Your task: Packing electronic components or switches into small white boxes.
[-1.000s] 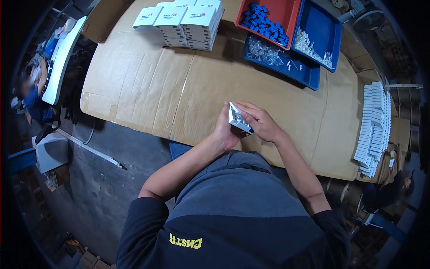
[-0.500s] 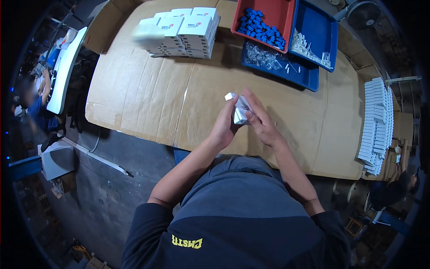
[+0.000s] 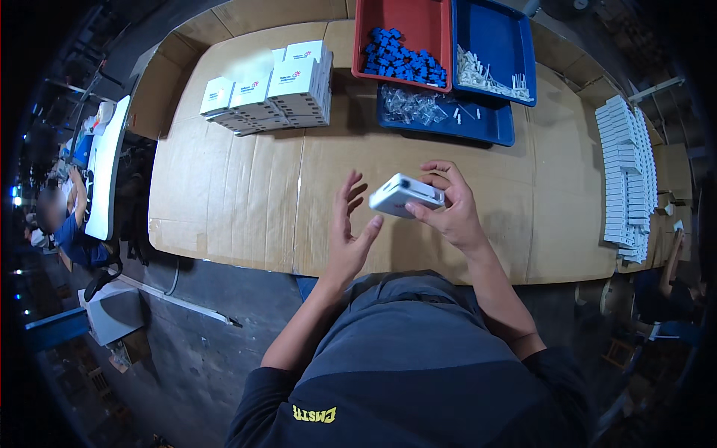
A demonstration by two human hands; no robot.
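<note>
Head view, looking down at a table covered in brown cardboard (image 3: pixel 246 187). Right hand (image 3: pixel 448 205) holding a small white box (image 3: pixel 405 196) by its end, fingers wrapped round it, up above the table near the body. Left hand (image 3: pixel 349 235) open and flat, fingers spread, fingertips just beside the box, not gripping it. Farther back on the left, a stack of small white boxes (image 3: pixel 272 89). At the far edge, a red tray (image 3: pixel 399 22) with little blue parts (image 3: pixel 403 61), a blue tray (image 3: pixel 497 30) with small white parts (image 3: pixel 489 78), and another blue tray (image 3: pixel 493 127) with clear bags (image 3: pixel 414 104). Rows of flat white boxes (image 3: pixel 624 179) on the right.
</note>
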